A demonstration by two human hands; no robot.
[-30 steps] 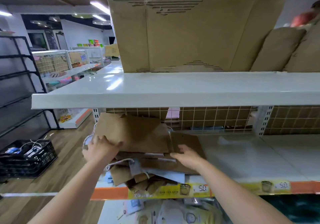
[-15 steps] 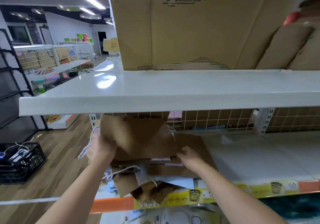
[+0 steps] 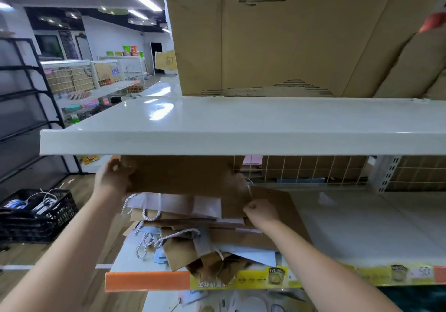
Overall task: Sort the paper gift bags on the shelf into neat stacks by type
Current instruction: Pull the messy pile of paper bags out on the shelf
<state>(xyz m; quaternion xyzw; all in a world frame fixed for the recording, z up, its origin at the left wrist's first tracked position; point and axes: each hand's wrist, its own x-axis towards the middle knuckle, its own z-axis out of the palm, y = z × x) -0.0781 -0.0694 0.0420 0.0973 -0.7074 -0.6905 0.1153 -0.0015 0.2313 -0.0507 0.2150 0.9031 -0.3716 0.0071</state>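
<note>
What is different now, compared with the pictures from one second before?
The left hand and right hand have lifted the top brown paper gift bag off the messy pile of paper bags, towards the white upper shelf. The pile stays on the lower shelf.

top bag (image 3: 183,176): plain brown | shelf (image 3: 217,128): white | crate (image 3: 36,217): black

A flat brown paper gift bag (image 3: 185,178) is raised at a tilt just under the upper shelf, above the heap. Beneath it lies a loose pile of bags (image 3: 193,229) on the shelf (image 3: 362,234): a white bag (image 3: 178,204) with a twisted white cord handle on top, then brown and white ones fanned out askew. Crumpled brown bags (image 3: 207,261) hang over the shelf's front edge.
</note>
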